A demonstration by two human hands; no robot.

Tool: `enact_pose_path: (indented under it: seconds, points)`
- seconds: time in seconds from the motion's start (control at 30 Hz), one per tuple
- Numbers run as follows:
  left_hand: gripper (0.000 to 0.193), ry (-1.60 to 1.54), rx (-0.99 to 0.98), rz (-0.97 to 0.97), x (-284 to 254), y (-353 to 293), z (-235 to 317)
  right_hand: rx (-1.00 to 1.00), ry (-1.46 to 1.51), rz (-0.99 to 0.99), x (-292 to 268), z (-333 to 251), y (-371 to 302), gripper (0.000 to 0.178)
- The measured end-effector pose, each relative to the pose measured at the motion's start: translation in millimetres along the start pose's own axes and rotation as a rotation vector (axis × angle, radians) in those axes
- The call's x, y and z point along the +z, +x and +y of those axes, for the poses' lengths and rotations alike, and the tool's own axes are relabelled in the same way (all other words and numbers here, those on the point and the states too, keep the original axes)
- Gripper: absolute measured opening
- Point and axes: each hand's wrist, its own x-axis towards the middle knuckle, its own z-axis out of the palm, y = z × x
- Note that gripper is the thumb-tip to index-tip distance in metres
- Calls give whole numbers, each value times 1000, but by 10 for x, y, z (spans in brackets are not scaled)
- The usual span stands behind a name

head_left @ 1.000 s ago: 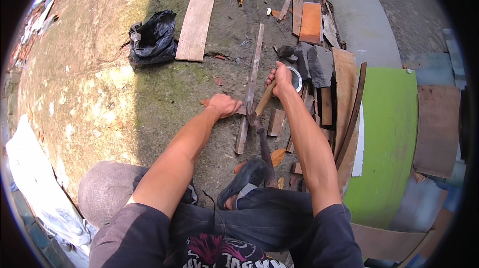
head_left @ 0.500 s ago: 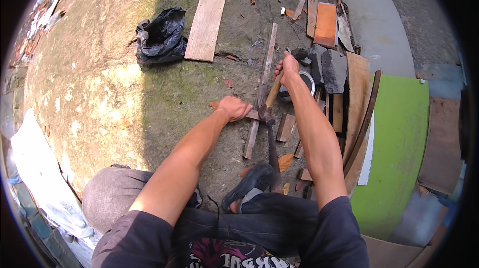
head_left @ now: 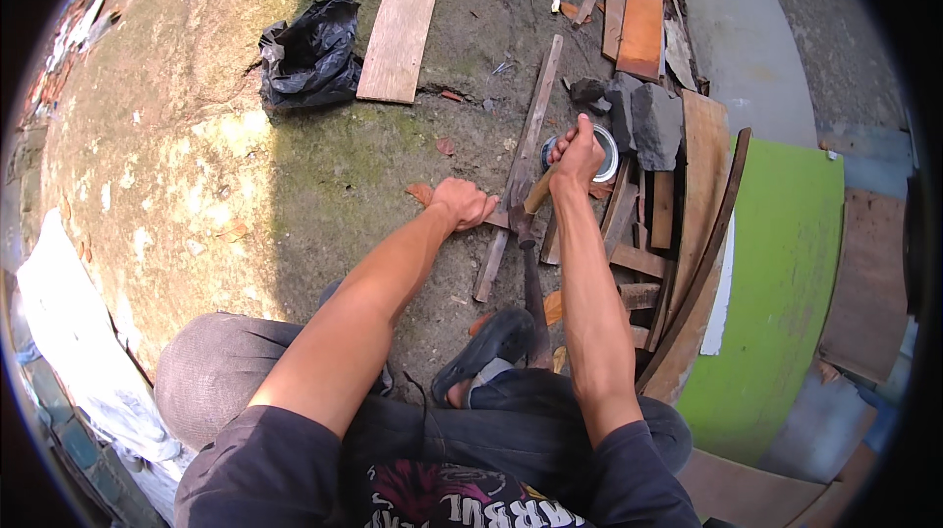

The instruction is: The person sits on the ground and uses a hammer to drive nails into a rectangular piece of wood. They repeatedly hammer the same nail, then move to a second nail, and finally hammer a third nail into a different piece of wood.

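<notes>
At the far left edge of the frame lies a pale sheet (head_left: 69, 332) on the ground, beside mossy concrete (head_left: 196, 155) that fills the left half of the picture. In the upper left sits a crumpled black plastic bag (head_left: 309, 52), and just to its right a flat, light wooden board (head_left: 401, 32) lies on the ground.

Near the middle, the left hand (head_left: 462, 202) is closed into a loose fist, knuckles up, pressing down on a long thin wooden strip (head_left: 521, 160) that runs from the upper middle of the frame down toward the lower middle. Whether the fingers pinch anything small against the strip cannot be told. A reddish dry leaf (head_left: 420, 192) lies just left of that hand.

Just right of it, the right hand (head_left: 578, 150) is wrapped tightly around the wooden handle of a hammer (head_left: 530, 202), whose dark head sits low, at or just above the strip close to the left hand. Behind the right hand is a round metal tin (head_left: 604, 157), partly hidden. Below the hands, a foot in a dark sandal (head_left: 486, 349) rests on the ground.

Right of centre lie grey stones (head_left: 653, 120) and a heap of wood scraps (head_left: 648, 233), with an orange-brown board (head_left: 640, 35) above them. Further right a curved dark plank (head_left: 702, 273) borders a bright green panel (head_left: 786, 302), with a grey slab (head_left: 747, 37) in the upper right.
</notes>
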Motion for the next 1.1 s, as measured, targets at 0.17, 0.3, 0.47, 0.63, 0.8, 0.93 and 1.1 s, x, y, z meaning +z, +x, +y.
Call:
enact_pose_path:
  seconds: [0.17,0.3,0.47,0.63,0.8,0.93,1.1]
  points:
    - [65,10,-9,-18,-9,21,21,-92,56,-9,-19,42,-53,30]
    - [65,8,-3,-19,-7,27,7,-126,50,5,-7,39,-137,24]
    - [64,-13,14,-22,-26,-36,-30,-160,49,9,47,40,-304,22]
    - [62,-44,-28,-61,-69,-76,-13,-159,103,-5,53,65,-380,20]
    - [61,-21,-46,-80,-98,-90,-7,-165,103,-33,49,58,-384,21]
    - [63,-36,-48,-52,-57,-90,-7,-172,59,-15,61,58,-390,24]
    - [64,-3,-51,-37,-29,-84,57,-138,56,-73,-50,18,-274,25]
